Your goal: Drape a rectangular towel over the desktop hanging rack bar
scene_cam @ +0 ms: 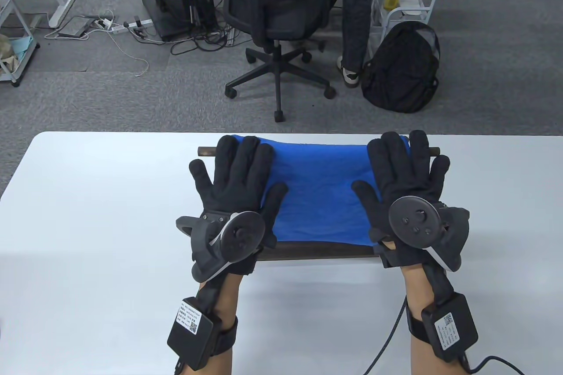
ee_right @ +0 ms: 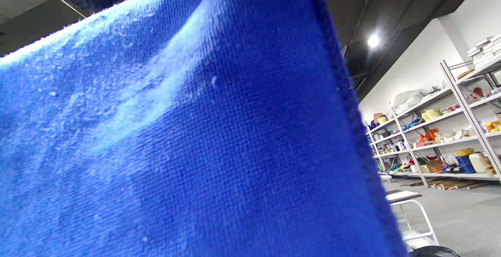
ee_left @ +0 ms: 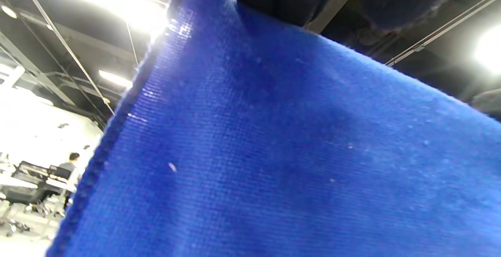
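Table view evenly lit, sharp, soft shadows under both hands on the white table. Left wrist view: blown-out ceiling lights above the left hand's grip on the towel, glare on its hem, cloth slightly soft, room at lower left overexposed. Right wrist view: backlit towel rim glows, weave sharp, shelves right of the grip clear, edges bowed.

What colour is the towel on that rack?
Plain bright blue towel, with no pattern; it shows best in the table view.
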